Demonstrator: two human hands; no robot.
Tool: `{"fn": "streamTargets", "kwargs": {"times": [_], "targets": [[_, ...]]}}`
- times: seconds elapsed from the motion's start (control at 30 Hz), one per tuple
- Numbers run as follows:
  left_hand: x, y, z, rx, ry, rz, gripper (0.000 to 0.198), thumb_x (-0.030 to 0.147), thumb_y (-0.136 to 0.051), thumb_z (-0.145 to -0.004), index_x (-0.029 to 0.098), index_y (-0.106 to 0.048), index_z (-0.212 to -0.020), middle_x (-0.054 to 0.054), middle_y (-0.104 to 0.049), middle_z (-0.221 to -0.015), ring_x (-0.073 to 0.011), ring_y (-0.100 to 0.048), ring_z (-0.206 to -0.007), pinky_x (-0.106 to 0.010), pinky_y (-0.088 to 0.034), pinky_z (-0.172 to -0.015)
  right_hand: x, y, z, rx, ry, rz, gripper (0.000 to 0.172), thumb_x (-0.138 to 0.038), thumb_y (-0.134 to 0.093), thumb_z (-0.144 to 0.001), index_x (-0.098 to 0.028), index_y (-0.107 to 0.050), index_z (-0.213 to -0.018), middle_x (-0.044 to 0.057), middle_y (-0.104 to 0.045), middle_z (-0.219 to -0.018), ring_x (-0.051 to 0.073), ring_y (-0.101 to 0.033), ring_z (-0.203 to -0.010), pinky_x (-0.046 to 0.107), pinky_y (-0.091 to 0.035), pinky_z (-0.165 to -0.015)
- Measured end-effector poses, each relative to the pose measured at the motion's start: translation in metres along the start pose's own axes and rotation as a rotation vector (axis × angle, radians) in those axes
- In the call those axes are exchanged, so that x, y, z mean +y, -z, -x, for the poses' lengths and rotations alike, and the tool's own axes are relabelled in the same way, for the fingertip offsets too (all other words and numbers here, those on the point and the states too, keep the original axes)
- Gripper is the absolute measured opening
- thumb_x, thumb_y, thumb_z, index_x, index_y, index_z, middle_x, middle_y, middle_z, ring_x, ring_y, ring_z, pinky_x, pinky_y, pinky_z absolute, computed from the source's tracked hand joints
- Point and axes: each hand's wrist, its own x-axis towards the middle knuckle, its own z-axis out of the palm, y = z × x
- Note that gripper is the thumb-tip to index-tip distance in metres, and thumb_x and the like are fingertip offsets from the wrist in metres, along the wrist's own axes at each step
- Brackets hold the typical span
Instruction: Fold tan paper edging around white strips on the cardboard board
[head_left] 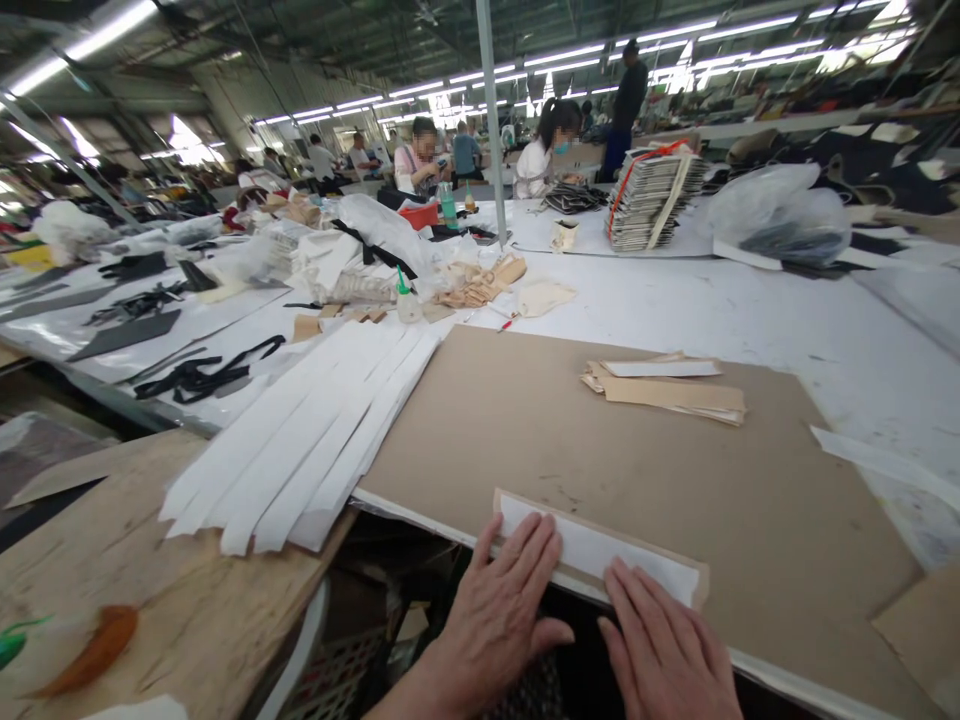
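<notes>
A white strip [592,543] lies on a slightly larger tan piece [701,585], whose border shows around it, at the front edge of a brown board [465,430]. My left hand [502,600] rests flat on the strip's left part, fingers stretched out and thumb apart. On the right part lies my right hand [667,640], its fingers also extended flat. Neither hand grips anything. Farther back on the board is a small stack of tan and white strips [675,393].
Long white strips [307,430] fan out left of the board. A glue bottle [407,300] with a green nozzle stands behind them. Tan scraps [480,282], a tied stack of pieces [652,198] and a plastic bag [784,215] lie farther back. Other people sit beyond.
</notes>
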Motion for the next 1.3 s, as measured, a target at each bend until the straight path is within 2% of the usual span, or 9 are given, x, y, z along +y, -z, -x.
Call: {"fn": "streamTargets", "kwargs": {"times": [0.17,0.3,0.4,0.47,0.63,0.83,0.97,1.07,1.3], "targets": [[-0.014,0.006,0.014,0.122,0.143,-0.045,0.049,0.051,-0.044,-0.098,0.017,-0.055,-0.131,-0.007,-0.059,-0.137,-0.0257,-0.044,-0.134,-0.047,-0.014,-0.118,0.0,0.003,-0.003,0.013,-0.026,-0.027,0.044,-0.033,-0.052,-0.092,-0.012,-0.057,-0.13,0.007,-0.064,-0.128,0.025,-0.064,-0.106,0.044,-0.04,-0.085],[-0.01,0.014,-0.001,0.234,0.221,0.092,0.02,0.024,-0.048,-0.099,0.018,-0.064,-0.107,-0.008,-0.063,-0.129,-0.0278,-0.047,-0.13,-0.05,-0.026,-0.113,0.008,0.014,-0.006,-0.005,-0.15,-0.29,0.036,-0.028,-0.051,-0.096,-0.019,-0.056,-0.13,0.003,-0.064,-0.129,0.022,-0.06,-0.114,0.039,-0.043,-0.089],[0.001,0.012,-0.028,0.246,0.091,0.273,0.023,0.009,-0.045,-0.095,0.016,-0.061,-0.11,-0.009,-0.064,-0.123,-0.0256,-0.051,-0.122,-0.045,-0.039,-0.106,0.018,0.025,-0.004,0.054,-0.45,-0.534,0.031,-0.021,-0.05,-0.097,-0.022,-0.057,-0.127,0.004,-0.063,-0.129,0.019,-0.056,-0.12,0.037,-0.045,-0.099],[0.013,0.007,-0.049,0.158,-0.043,0.422,0.027,0.006,-0.042,-0.094,0.015,-0.059,-0.113,-0.009,-0.063,-0.119,-0.0235,-0.052,-0.115,-0.039,-0.045,-0.1,0.025,0.031,0.0,0.109,-0.625,-0.554,0.028,-0.023,-0.051,-0.096,-0.023,-0.06,-0.123,0.006,-0.064,-0.126,0.02,-0.057,-0.118,0.039,-0.046,-0.101],[0.049,-0.014,-0.094,-0.056,-0.275,0.523,0.024,0.014,-0.048,-0.095,0.014,-0.056,-0.119,-0.008,-0.06,-0.118,-0.0236,-0.052,-0.107,-0.038,-0.048,-0.094,0.039,0.039,0.011,0.084,-0.811,-0.537,0.028,-0.029,-0.051,-0.096,-0.024,-0.061,-0.122,0.006,-0.065,-0.125,0.021,-0.06,-0.117,0.039,-0.051,-0.098],[0.067,-0.038,-0.105,0.004,-0.305,0.412,0.017,0.023,-0.052,-0.097,0.015,-0.058,-0.11,-0.006,-0.063,-0.107,-0.0228,-0.054,-0.103,-0.044,-0.04,-0.098,0.054,0.04,0.021,0.103,-0.844,-0.436,0.027,-0.03,-0.045,-0.099,-0.021,-0.061,-0.119,0.008,-0.065,-0.122,0.021,-0.061,-0.113,0.038,-0.05,-0.096],[0.066,-0.04,-0.103,0.047,-0.263,0.412,0.012,0.024,-0.054,-0.097,0.017,-0.059,-0.105,-0.004,-0.064,-0.107,-0.023,-0.052,-0.109,-0.043,-0.036,-0.101,0.064,0.038,0.041,0.006,-0.702,-0.047,0.038,-0.037,-0.04,-0.101,-0.015,-0.057,-0.127,0.014,-0.062,-0.128,0.03,-0.055,-0.117,0.051,-0.042,-0.098],[0.071,-0.038,-0.107,0.09,-0.248,0.423,0.005,0.017,-0.054,-0.095,0.017,-0.058,-0.097,-0.004,-0.062,-0.114,-0.0234,-0.049,-0.114,-0.042,-0.034,-0.102,0.063,0.038,0.052,-0.089,-0.586,0.109,0.047,-0.04,-0.04,-0.1,-0.01,-0.049,-0.135,0.018,-0.057,-0.135,0.035,-0.05,-0.123,0.055,-0.038,-0.099],[0.088,-0.043,-0.115,-0.008,-0.234,0.437,0.006,0.017,-0.056,-0.094,0.017,-0.057,-0.1,-0.003,-0.061,-0.108,-0.0216,-0.051,-0.104,-0.039,-0.038,-0.095,0.054,0.037,0.047,-0.137,-0.536,0.131,0.044,-0.038,-0.043,-0.099,-0.013,-0.052,-0.134,0.014,-0.056,-0.138,0.038,-0.047,-0.125,0.06,-0.032,-0.101]]}}
